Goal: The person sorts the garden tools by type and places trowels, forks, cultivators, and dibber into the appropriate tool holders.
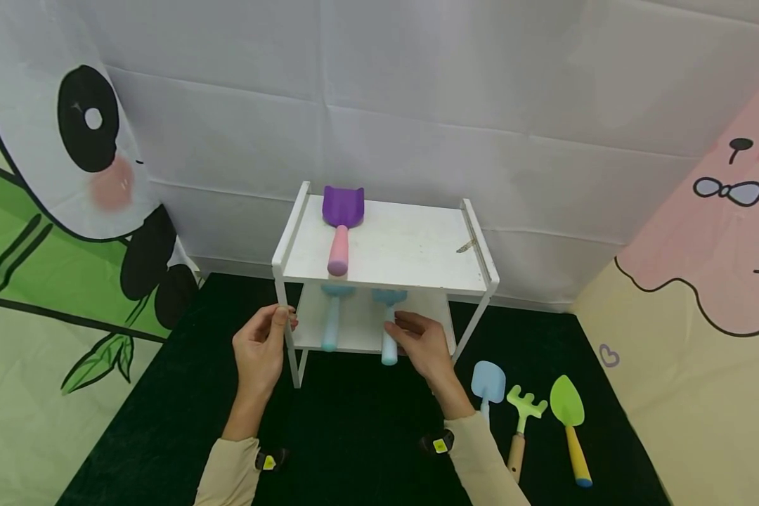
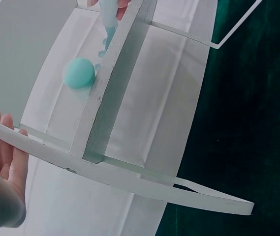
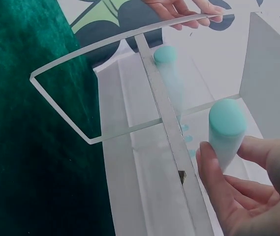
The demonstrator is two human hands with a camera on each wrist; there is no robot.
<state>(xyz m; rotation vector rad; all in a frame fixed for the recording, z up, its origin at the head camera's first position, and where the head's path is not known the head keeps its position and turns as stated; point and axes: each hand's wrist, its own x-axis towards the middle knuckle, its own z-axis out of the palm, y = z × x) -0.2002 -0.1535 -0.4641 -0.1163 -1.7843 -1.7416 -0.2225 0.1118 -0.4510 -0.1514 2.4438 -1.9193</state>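
A small white two-tier shelf (image 1: 411, 242) stands in front of me. My left hand (image 1: 262, 348) holds its front left upright between thumb and fingers; in the left wrist view those fingers (image 2: 9, 152) show behind the white bar. My right hand (image 1: 420, 344) pinches the pale blue handle of a hand rake (image 1: 388, 344) at the lower tier, handle end toward me. Teal teeth show beyond the handle in the left wrist view, while the upper tier's edge hides part of the head. Left of it on the lower tier lies a second light blue tool (image 1: 332, 327), its head partly hidden.
On the upper tier lies a purple shovel (image 1: 344, 207) with a pink handle. Right of the shelf, on the dark green cloth (image 1: 360, 436), are a light blue shovel (image 1: 488, 381), a green rake (image 1: 526, 407) and a green trowel (image 1: 567, 402). A white curtain (image 1: 405, 154) hangs behind.
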